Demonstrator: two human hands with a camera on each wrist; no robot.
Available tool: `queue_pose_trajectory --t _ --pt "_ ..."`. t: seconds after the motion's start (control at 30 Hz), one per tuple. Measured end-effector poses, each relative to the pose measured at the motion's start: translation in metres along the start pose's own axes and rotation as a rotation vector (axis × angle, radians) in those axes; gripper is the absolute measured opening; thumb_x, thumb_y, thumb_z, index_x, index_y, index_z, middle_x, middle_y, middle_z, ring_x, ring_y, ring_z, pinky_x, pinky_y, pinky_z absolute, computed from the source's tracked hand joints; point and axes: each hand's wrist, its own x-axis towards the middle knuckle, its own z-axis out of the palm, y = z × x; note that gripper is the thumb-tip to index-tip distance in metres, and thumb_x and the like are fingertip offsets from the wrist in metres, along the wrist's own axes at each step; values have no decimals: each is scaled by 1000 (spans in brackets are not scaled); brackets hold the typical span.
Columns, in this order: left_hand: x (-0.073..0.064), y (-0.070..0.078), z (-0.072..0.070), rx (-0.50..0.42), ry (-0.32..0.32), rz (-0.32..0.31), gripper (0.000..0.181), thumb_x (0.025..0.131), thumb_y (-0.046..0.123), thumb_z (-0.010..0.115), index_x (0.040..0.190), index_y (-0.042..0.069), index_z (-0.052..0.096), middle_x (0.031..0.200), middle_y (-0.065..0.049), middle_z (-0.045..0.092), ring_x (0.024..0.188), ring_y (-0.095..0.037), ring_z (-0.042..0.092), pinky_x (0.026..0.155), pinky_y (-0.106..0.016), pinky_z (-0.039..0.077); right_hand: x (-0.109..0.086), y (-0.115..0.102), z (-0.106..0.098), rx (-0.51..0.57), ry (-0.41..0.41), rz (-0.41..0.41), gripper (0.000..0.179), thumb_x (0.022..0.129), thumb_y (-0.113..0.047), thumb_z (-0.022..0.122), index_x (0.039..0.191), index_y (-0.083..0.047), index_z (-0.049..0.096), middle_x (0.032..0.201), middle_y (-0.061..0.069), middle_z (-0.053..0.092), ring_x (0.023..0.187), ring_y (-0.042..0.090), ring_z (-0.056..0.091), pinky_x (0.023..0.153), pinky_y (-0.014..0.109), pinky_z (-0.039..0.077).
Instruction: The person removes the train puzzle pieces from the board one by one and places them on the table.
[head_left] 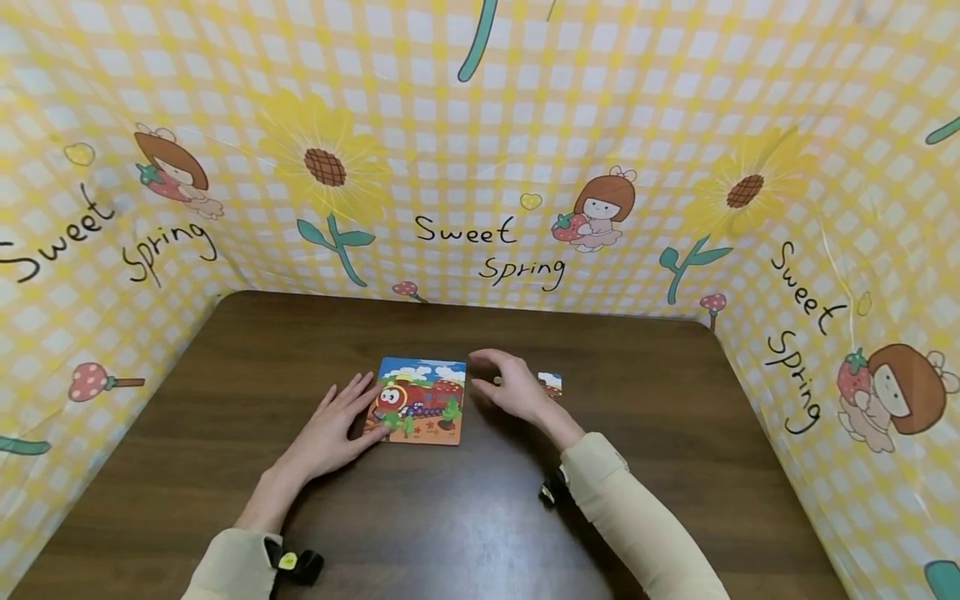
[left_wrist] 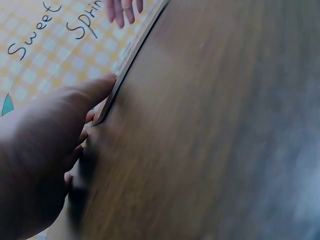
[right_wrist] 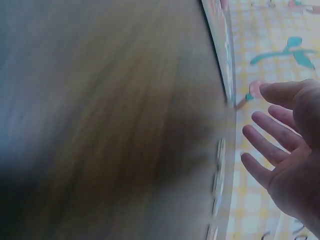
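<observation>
Left hand (head_left: 337, 427) spread, right hand (head_left: 519, 390) with thumb and fingers parted

I see both arms reaching forward, angled inward from either side. The left hand lies palm down, fingers long and slightly fanned, thumb held apart and pointing inward. Across from it, the right hand curves gently leftward, with clear air between thumb and forefinger. Pale sleeves (head_left: 637, 508) leave both wrists (head_left: 566, 427) bare.

Brown wood-grain tabletop (head_left: 705, 425), pale light sheen (head_left: 483, 533) toward near side, three sides walled by yellow-checked cloth (head_left: 450, 142), sunflowers (head_left: 325, 167) printed.
</observation>
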Motion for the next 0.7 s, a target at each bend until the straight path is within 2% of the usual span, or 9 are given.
queue_pose_trajectory --t 0.17,0.47,0.7 --pt "-3 -2 -5 10 -1 -2 85 104 53 72 170 8 42 182 -20 29 171 -45 21 136 -73 12 12 -15 14 69 -42 -7 44 107 -10 72 149 -1 65 147 19 72 139 36 68 121 55 53" --pt "-5 -3 -6 12 0 11 84 105 53 70 170 9 42 180 -18 34 170 -46 24 134 -74 14 38 -32 45 195 -134 -1 38 111 -11 64 147 1 66 140 17 77 132 33 73 114 51 57" --pt "-6 -4 -5 30 26 36 81 106 51 70 170 9 42 178 -20 37 168 -48 27 133 -75 15 52 -41 63 229 -169 30 37 111 -13 66 145 -1 68 136 15 79 131 31 74 114 47 58"
